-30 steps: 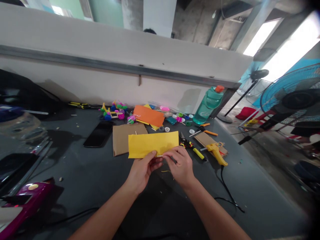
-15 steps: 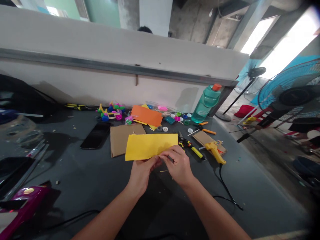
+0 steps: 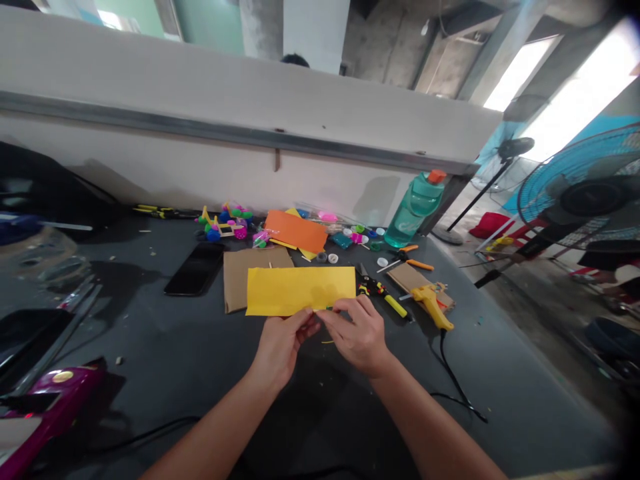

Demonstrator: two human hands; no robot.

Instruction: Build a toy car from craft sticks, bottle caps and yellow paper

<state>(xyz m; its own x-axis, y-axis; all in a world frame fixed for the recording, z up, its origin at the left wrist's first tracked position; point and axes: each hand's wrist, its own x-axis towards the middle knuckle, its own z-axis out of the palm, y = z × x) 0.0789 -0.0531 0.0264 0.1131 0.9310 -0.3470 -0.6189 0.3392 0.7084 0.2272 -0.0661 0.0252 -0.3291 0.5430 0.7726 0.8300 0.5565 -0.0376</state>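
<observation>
A rectangular sheet of yellow paper [image 3: 295, 288] is held up above the dark table, in front of a piece of brown cardboard [image 3: 236, 277]. My left hand [image 3: 285, 340] pinches the sheet's lower edge between thumb and fingers. My right hand [image 3: 357, 333] is closed at the same edge, its fingertips close to the left thumb. A small dark green bit shows by the right fingertips; I cannot make out what it is. Below the hands lies a thin yellow strip [image 3: 327, 342] on the table.
Orange paper [image 3: 296, 231], bottle caps and colourful small parts lie along the wall. A green bottle [image 3: 414, 210] stands at the back right. Pliers [image 3: 383, 293] and a yellow glue gun [image 3: 433, 305] with a cord lie at right. A phone [image 3: 194, 270] rests at left.
The yellow sheet has turned slightly, and its left end has shifted a little left. My right fingers have spread a little at the edge, showing the dark green bit.
</observation>
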